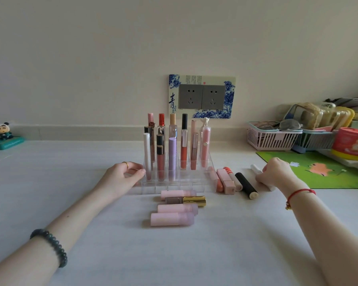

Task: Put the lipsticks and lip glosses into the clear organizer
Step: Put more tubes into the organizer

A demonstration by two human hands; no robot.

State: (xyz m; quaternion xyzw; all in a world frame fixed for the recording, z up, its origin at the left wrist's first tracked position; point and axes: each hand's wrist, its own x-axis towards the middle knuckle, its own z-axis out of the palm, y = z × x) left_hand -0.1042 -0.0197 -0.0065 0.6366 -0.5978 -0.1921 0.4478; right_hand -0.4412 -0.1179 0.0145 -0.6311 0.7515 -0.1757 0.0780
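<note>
A pale matte table (112, 254) runs back to a cream wall with a double socket (202, 96). Mid-table sits the organizer (174, 185), a clear hard-plastic grid stepped in tiers. Slim glossy tubes (184, 145) stand upright in its back rows, and the front cells look free. The left hand (125, 174) pinches its left edge, apparently steadying it. The right hand (277, 172) is curled round a white tube (256, 168) lying beside a black tube (246, 185). I'd say this is a pick-up. Next the tube wants lifting, turning upright and lowering squarely into a narrow cell. Stubby frosted pink cylinders (174, 218) and a gold-capped one (194, 200) wait in front, smooth and round enough to roll.
</note>
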